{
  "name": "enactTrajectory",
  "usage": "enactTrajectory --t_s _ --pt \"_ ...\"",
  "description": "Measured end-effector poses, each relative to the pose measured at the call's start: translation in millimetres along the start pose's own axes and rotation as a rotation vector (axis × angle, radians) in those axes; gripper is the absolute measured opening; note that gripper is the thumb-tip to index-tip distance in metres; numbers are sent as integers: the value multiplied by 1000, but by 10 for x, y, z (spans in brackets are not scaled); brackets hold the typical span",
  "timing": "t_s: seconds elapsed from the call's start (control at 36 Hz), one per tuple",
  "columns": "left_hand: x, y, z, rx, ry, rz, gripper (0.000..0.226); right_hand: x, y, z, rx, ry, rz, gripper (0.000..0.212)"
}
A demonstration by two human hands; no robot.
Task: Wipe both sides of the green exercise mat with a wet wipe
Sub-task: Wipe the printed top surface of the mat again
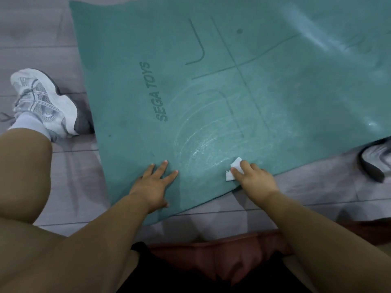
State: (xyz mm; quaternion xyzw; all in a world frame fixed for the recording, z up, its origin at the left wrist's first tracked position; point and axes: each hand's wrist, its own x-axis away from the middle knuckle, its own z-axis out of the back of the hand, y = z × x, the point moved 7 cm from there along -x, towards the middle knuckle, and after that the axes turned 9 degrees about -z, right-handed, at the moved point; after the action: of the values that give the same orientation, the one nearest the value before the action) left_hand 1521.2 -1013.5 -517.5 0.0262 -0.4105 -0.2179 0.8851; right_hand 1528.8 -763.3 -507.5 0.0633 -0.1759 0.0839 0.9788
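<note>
The green exercise mat (135, 85) is spread flat on the grey plank floor (69, 166), its near corner lying in front of the crouching person. Curved wet streaks are seen near that corner, while the far left portion looks dry, so that area could be missed if the strokes are kept short. The underside has not been turned up, and it is judged that the second side remains to be done.

A white sneaker (42, 100) is planted just beside the mat's left edge; the edge could be trodden on or rucked if the foot is shifted.

The left hand (152, 185) is laid flat on the mat, fingers straight and spread, nothing held. Should that bracing be eased, the thin mat could slide or buckle on the smooth floor under a firm stroke.

The right hand (254, 178) is pressed down near the mat's edge, its grip closed by curled fingers on the small crumpled wet wipe (232, 171). A wad so small could slip free, tear, or dry out.
</note>
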Motion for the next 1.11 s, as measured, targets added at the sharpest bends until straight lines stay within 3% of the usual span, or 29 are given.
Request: enactTrajectory --t_s 0.06,0.17,0.25,0.36,0.47,0.72,0.81,0.89,1.11 --pt "-49 92 14 -25 16 -45 98 1 181 48 3 -33 -91 57" --pt "-168 367 56 -108 54 -166 91 61 597 166 31 -152 -258 39" --pt "-256 544 57 -124 61 -221 88 151 1005 204 24 -235 -368 42" --pt "-329 633 32 -137 79 -219 86 196 1145 73 8 -421 -357 50" --pt "-335 613 63 -141 77 -236 86 154 861 -37 -82 -504 -322 47" --pt "-374 537 78 -34 101 -256 85 -239 117 252 -395 -204 -236 56" --pt "-408 465 139 -34 121 -299 85 -354 -44 339 -268 -160 -204 63" --pt "-430 324 257 -24 155 -306 80 -402 -190 237 -165 -209 -143 56" --pt "-394 -647 862 -4 254 80 93 -526 -111 146 -224 -220 -203 39"
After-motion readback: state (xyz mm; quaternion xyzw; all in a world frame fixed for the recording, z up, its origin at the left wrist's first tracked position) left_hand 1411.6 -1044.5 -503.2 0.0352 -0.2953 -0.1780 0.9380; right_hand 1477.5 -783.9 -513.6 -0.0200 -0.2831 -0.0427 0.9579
